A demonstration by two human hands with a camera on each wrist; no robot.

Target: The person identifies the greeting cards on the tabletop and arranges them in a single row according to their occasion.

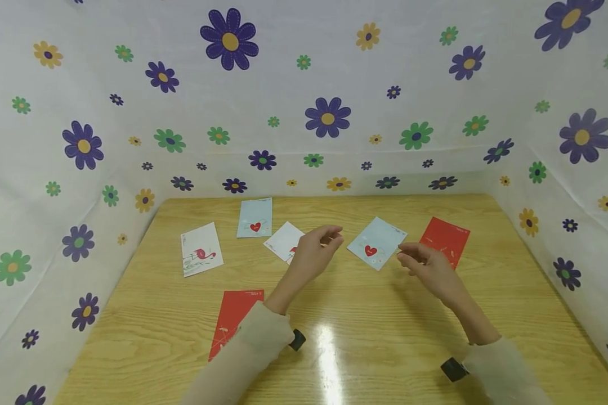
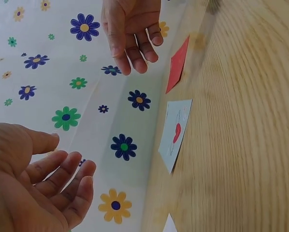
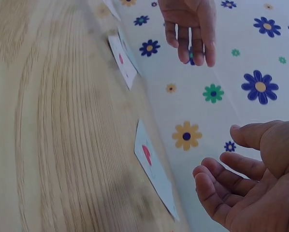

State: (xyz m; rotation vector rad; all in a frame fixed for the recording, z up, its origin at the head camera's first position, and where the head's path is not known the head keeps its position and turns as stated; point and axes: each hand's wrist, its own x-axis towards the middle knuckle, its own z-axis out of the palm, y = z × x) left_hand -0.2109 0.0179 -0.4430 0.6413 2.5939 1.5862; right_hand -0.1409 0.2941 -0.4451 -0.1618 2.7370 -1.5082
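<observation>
My left hand hovers above the table, its fingers loosely curved and holding nothing. Beneath it, partly hidden, lies a white card with a red flamingo. My right hand is also raised, with relaxed, empty fingers. Just left of its fingertips is a light blue card with a red heart; behind it lies a red card, partly covered from view. In the left wrist view, the left palm shows bare; in the right wrist view, so does the right palm.
Farther left lie another flamingo card and a second blue heart card. A second red card is partly hidden by the left sleeve. The wooden table is enclosed by a flower-patterned white cloth.
</observation>
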